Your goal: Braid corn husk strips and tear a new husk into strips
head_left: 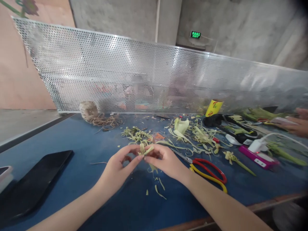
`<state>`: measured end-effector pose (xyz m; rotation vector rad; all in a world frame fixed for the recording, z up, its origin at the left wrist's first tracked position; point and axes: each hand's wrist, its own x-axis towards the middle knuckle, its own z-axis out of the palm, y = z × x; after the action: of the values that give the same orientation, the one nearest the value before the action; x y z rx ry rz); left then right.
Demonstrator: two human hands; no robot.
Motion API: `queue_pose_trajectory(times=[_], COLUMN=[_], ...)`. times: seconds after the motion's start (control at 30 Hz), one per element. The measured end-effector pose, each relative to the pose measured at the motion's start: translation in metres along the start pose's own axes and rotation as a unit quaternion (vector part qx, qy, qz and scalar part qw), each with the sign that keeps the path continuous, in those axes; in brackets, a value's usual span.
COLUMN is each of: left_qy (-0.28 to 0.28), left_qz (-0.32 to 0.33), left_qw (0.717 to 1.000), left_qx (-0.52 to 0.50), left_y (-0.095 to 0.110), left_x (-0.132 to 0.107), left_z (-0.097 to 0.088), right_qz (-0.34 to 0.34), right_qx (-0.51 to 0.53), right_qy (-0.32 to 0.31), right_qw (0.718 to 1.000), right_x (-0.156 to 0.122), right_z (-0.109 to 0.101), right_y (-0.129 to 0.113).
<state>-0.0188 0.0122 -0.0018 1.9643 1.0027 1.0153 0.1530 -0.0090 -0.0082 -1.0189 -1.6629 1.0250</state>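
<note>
Over the middle of the blue table, the fingertips of my left hand (117,165) and my right hand (169,162) come together. Both pinch a small folded piece of pale green corn husk (147,150), its short ends poking up between the fingers. Scissors (222,175) with one red and one yellow handle lie beside my right wrist. Just beyond my hands is a heap of small knotted husk pieces (137,134). A wider husk leaf (181,126) stands up from loose strips to its right. Thin husk scraps (158,192) lie below my hands.
A black phone-like slab (38,179) lies at left. Twine (106,121) trails from a pale block (88,110) near the perforated metal screen (96,70). At right are a yellow roll (214,108), a black strap (231,126), a purple power strip (257,158) and another person's hand (298,125).
</note>
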Motion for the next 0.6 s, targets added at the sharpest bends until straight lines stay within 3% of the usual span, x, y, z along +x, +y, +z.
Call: queue_pose_trajectory(times=[0.2,0.33,0.4,0.47,0.6], left_qy=[0.013,0.034,0.018,-0.019,-0.060], left_qz=[-0.013,-0.035,-0.038,-0.042,-0.049], left_qw=[0.998,0.998,0.999,0.999,0.995], left_qx=[-0.060,-0.026,-0.011,0.010,0.068], left_y=[0.003,0.003,0.001,-0.002,-0.007], left_x=[0.005,0.009,0.011,0.012,0.014], left_z=[-0.004,-0.009,-0.009,-0.007,-0.002], right_qz=[0.038,0.026,0.030,0.076,0.115], right_qx=[0.041,-0.106,-0.246,-0.422,-0.504], right_qy=[-0.024,-0.011,0.047,0.065,0.036], right_qw=[0.998,0.994,0.968,0.901,0.855], right_x=[-0.003,-0.003,0.001,0.008,0.023], right_z=[0.002,-0.030,-0.052,-0.069,-0.073], right_y=[-0.003,-0.024,-0.032,-0.032,-0.008])
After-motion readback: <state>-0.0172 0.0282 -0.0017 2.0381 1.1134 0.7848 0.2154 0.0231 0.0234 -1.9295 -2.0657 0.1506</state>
